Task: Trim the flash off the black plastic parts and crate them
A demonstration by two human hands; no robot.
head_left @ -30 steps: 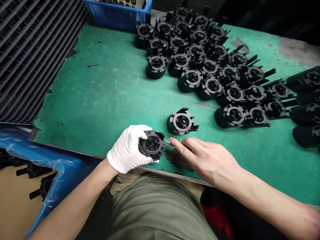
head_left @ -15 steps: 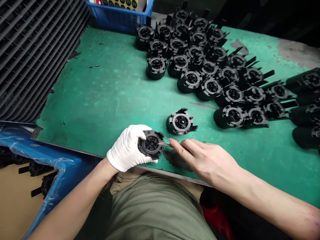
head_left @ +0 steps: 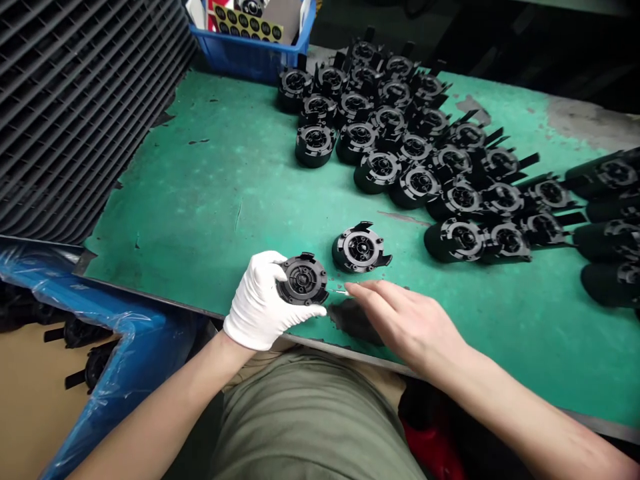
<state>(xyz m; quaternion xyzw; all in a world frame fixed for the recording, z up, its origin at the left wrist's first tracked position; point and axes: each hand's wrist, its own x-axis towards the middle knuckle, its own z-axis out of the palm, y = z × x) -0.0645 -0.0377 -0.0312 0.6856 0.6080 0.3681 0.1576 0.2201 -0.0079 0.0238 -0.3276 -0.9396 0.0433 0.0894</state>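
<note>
My left hand (head_left: 265, 303), in a white glove, grips a round black plastic housing (head_left: 303, 281) by its left side, the ribbed face turned up. My bare right hand (head_left: 395, 313) pinches a thin metal blade (head_left: 340, 291), which looks like a small trimming knife; most of it is hidden in the fingers. The blade's tip is close to the right edge of the housing; whether they touch I cannot tell. Just beyond both hands, a second black housing (head_left: 361, 248) with upright tabs stands on the green table mat (head_left: 210, 200).
Rows of similar black housings (head_left: 417, 183) fill the back and right of the mat. A blue bin (head_left: 245, 57) with sheets of round stickers (head_left: 250, 25) stands at the back. Black slatted trays (head_left: 90, 100) are stacked at left. Below them, a blue plastic-lined box (head_left: 145, 360) holds more housings.
The blade has moved off the housing's centre to beside its right edge. My left hand has turned the housing, and its thumb now stretches along the lower side. The view has shifted slightly.
</note>
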